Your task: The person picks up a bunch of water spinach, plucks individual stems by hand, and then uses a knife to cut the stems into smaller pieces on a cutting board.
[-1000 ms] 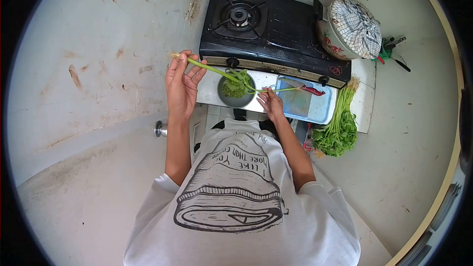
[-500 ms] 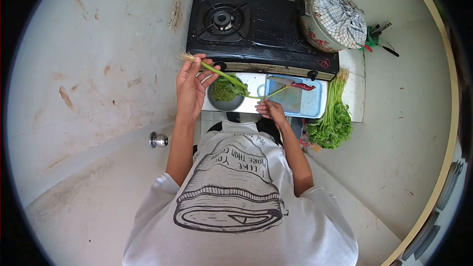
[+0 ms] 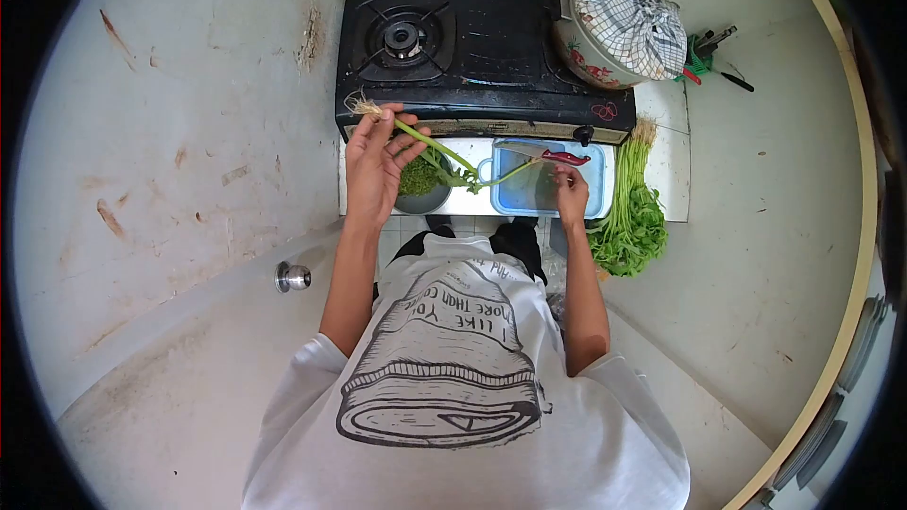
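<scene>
Pinched in my left hand (image 3: 376, 165) is the root end of a long green stem (image 3: 430, 141), in front of the stove's front edge. The stem slants down to some leaves, and a thin branch runs on over the blue tray (image 3: 605, 191). A knife with a red handle (image 3: 565, 158) lies across the tray. My right hand (image 3: 573, 196) is just below that handle, its fingers curled together; what they hold, if anything, is hidden. Beside the tray, a grey bowl (image 3: 436, 198) holds small green pieces, partly behind the left hand and leaves.
A black gas stove (image 3: 501, 42) stands behind, bearing a pot (image 3: 590, 55) with a checked cloth on its lid. At the right lies a bunch of leafy greens (image 3: 631, 231). More knives (image 3: 718, 42) are by the wall. A round metal knob (image 3: 293, 277) is at the left.
My right hand has let go of the stem and moved right, up to the knife handle. My left hand still holds the root end. The whole view has shifted slightly.
</scene>
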`<act>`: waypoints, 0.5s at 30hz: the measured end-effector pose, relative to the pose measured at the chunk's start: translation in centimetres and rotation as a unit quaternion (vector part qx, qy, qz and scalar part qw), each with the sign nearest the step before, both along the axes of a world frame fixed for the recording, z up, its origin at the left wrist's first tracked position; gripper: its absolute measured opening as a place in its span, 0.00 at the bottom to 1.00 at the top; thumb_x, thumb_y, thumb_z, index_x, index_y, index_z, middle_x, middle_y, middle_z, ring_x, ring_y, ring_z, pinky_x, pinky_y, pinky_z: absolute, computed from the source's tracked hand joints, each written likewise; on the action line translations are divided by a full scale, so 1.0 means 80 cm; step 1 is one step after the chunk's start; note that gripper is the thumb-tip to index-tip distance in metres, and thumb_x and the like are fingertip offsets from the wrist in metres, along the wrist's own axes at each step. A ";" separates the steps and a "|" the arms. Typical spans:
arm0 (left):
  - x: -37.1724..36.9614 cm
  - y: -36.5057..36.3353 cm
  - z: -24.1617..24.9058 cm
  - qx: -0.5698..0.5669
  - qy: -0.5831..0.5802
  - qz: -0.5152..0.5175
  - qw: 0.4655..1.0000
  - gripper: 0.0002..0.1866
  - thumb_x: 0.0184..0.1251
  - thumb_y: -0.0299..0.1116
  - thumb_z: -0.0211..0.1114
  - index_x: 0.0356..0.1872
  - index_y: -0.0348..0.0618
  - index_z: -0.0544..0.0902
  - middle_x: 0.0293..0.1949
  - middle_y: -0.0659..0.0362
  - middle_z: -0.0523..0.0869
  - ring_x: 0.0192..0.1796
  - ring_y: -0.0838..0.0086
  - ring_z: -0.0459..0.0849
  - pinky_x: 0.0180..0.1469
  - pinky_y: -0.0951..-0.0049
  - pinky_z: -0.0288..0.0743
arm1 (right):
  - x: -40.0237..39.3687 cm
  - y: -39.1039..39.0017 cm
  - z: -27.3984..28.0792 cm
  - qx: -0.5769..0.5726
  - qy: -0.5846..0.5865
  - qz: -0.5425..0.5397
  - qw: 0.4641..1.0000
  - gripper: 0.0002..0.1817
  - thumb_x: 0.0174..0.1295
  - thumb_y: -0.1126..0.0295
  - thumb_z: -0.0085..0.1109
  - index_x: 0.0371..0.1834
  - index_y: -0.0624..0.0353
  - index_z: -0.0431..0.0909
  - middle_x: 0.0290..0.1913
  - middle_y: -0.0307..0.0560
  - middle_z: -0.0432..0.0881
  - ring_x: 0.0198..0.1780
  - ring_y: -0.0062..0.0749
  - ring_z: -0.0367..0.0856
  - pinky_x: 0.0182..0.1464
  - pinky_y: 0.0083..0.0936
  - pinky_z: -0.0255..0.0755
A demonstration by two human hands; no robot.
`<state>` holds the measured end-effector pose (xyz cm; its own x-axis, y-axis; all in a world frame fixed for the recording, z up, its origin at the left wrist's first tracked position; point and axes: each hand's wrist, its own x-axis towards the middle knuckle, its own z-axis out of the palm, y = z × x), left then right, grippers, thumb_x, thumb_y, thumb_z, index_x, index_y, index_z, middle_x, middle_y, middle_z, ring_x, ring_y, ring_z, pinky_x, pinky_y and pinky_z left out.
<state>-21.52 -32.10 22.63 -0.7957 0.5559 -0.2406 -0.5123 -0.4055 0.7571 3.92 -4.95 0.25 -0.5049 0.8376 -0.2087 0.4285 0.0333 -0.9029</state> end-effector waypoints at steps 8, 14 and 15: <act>0.034 0.066 -0.022 0.022 -0.049 -0.034 0.998 0.15 0.84 0.37 0.58 0.59 0.37 0.78 0.48 0.53 0.86 0.52 0.65 0.90 0.52 0.71 0.91 | 0.008 0.017 0.060 -0.037 0.041 0.069 0.996 0.12 0.77 0.68 0.57 0.53 0.61 0.86 0.44 0.41 0.89 0.44 0.23 0.82 0.49 0.23 0.75; 0.081 0.136 -0.050 0.044 -0.104 -0.026 0.993 0.14 0.83 0.37 0.60 0.59 0.39 0.80 0.49 0.56 0.87 0.52 0.68 0.90 0.53 0.73 0.89 | 0.041 0.065 0.055 -0.122 0.043 0.115 0.985 0.15 0.80 0.60 0.56 0.56 0.57 0.85 0.49 0.38 0.90 0.47 0.23 0.85 0.48 0.24 0.75; 0.086 0.142 -0.054 0.039 -0.104 -0.024 0.993 0.14 0.83 0.37 0.60 0.59 0.39 0.80 0.49 0.57 0.87 0.52 0.68 0.90 0.53 0.73 0.89 | 0.044 0.072 0.058 -0.118 0.042 0.123 0.984 0.16 0.80 0.59 0.56 0.57 0.57 0.85 0.50 0.37 0.90 0.48 0.23 0.85 0.49 0.24 0.75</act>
<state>-14.66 -20.75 18.30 -0.7046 0.6163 -0.3517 -0.6752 -0.4300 0.5994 7.40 0.84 4.93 -0.7102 0.6210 -0.3318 0.3571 -0.0885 -0.9299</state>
